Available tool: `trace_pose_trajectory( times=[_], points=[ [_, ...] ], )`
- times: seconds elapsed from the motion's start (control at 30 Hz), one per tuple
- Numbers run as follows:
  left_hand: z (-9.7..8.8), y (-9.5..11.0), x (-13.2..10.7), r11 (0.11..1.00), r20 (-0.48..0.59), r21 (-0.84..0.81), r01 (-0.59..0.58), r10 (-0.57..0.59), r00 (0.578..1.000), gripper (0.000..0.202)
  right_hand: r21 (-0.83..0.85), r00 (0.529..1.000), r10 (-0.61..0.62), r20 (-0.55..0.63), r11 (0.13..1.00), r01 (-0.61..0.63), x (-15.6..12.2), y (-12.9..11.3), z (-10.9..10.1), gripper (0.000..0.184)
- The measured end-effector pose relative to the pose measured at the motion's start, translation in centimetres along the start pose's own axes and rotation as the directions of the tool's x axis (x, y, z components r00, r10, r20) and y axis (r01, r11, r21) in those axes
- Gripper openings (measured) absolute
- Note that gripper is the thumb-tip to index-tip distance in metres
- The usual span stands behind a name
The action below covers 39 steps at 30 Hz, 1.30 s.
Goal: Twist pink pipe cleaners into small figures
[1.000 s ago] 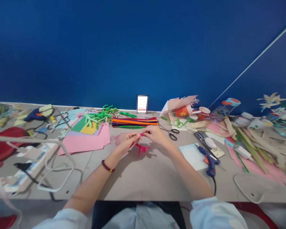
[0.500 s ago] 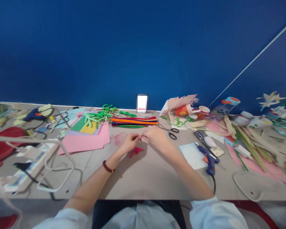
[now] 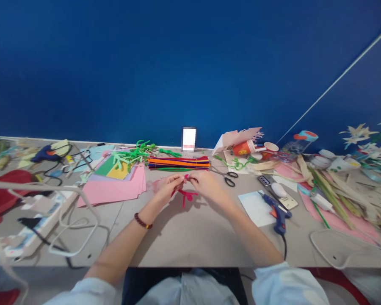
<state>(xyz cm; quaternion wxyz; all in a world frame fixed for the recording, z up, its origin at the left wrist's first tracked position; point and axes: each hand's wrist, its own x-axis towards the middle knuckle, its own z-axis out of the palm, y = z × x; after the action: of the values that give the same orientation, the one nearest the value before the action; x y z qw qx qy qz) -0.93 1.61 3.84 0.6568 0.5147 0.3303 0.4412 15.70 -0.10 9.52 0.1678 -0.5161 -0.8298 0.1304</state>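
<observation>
My left hand (image 3: 170, 188) pinches a bent magenta pipe cleaner (image 3: 188, 195), whose twisted ends hang below the fingers over the table. Close beside it, my right hand (image 3: 206, 185) has thumb and fingers closed on the upper part of the same piece. The fingertips of both hands nearly meet there and hide some of it. Just beyond the hands lies a bundle of coloured pipe cleaners (image 3: 179, 163), orange, purple, red and green. Scissors (image 3: 230, 178) with dark handles rest to the right of the bundle.
To the left are pink paper sheets (image 3: 111, 188), green pipe-cleaner pieces (image 3: 139, 150) and a power strip (image 3: 40, 228) with cables. On the right lie a glue gun (image 3: 280, 215), a phone (image 3: 266, 180), a tipped paper cup (image 3: 244, 147) and dried husks (image 3: 332, 190). A blue wall (image 3: 190, 63) stands behind.
The hands have turned slightly, and the magenta piece has swung right and shows more between them. My left wrist has shifted a little left.
</observation>
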Motion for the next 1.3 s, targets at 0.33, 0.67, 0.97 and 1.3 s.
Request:
trace_pose_trajectory(
  times=[0.33,0.67,0.97,1.3],
  points=[
    [0.7,0.1,-0.8,0.876,0.241,0.481,-0.031,-0.099,0.965,0.028,0.041,0.999,-0.024,0.048,0.999,0.022,0.4,2.1,-0.8,0.019],
    [-0.2,-1.6,0.5,0.898,0.01,0.439,-0.042,0.041,0.999,0.029,-0.078,0.986,-0.039,0.165,0.996,0.052,-0.9,-1.9,-1.5,0.025],
    [0.2,-0.1,0.2,0.996,-0.099,0.064,0.062,-0.055,0.994,0.036,-0.039,0.993,0.013,0.118,0.999,-0.009,-0.5,-1.2,-0.8,0.024],
    [0.1,0.3,-0.7,0.978,0.248,0.195,0.075,-0.124,0.961,0.036,0.111,0.998,-0.051,-0.042,0.992,0.055,1.0,2.3,0.0,0.017]
  ],
)
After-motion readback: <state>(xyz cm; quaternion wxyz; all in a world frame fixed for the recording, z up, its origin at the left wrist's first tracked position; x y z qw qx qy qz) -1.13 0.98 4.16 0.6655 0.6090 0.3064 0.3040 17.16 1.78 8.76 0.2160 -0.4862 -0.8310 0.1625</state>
